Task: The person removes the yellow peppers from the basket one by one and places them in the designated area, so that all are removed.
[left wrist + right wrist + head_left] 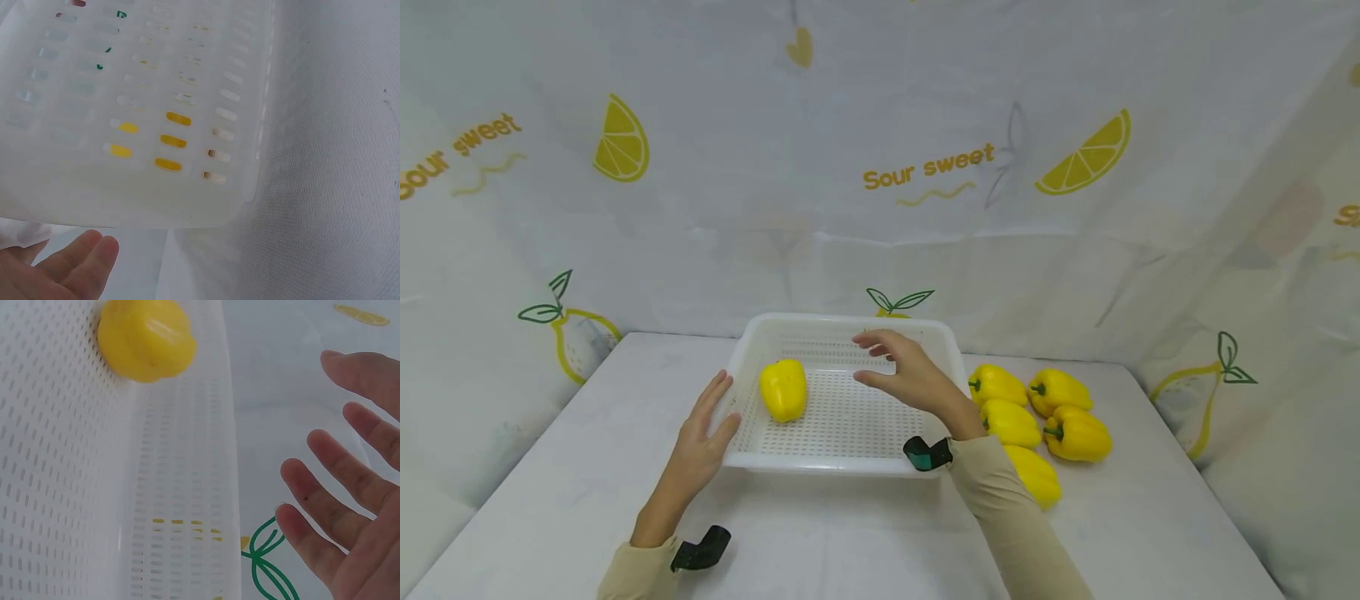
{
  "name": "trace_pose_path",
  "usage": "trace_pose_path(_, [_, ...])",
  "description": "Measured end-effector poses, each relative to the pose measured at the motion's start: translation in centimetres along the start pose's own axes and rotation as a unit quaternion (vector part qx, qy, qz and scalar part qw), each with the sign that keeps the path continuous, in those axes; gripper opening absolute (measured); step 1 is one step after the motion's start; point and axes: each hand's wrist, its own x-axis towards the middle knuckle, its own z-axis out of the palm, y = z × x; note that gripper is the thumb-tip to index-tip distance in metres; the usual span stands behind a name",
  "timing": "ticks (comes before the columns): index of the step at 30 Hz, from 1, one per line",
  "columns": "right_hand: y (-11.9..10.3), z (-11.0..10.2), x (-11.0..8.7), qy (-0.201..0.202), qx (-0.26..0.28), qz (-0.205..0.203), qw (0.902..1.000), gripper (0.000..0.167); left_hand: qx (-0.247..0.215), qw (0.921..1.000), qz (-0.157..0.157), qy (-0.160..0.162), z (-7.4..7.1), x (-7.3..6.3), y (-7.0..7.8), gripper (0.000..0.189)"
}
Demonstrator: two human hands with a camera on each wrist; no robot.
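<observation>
A white perforated plastic basket stands on the table, one yellow bell pepper inside it toward the left. At the basket's left side is my left hand, fingers extended and thumb spread by the rim; whether it touches is hard to tell. The left wrist view shows those fingers close to the basket's edge. My right hand hovers over the right half of the basket, holding nothing. Its fingers are spread and loosely bent in the right wrist view, apart from the bell pepper.
Several more yellow bell peppers lie in a group on the table, right of the basket and partly behind the right forearm. A white table cover lies underneath. Behind rises a white curtain printed with lemons.
</observation>
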Motion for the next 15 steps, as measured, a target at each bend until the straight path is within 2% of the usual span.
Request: trace_pose_path(15, [-0.1, 1.8, 2.2, -0.007, 0.024, 0.021, 0.9995, 0.050, 0.004, 1.0000, -0.001, 0.002, 0.1, 0.0, 0.0, 0.057])
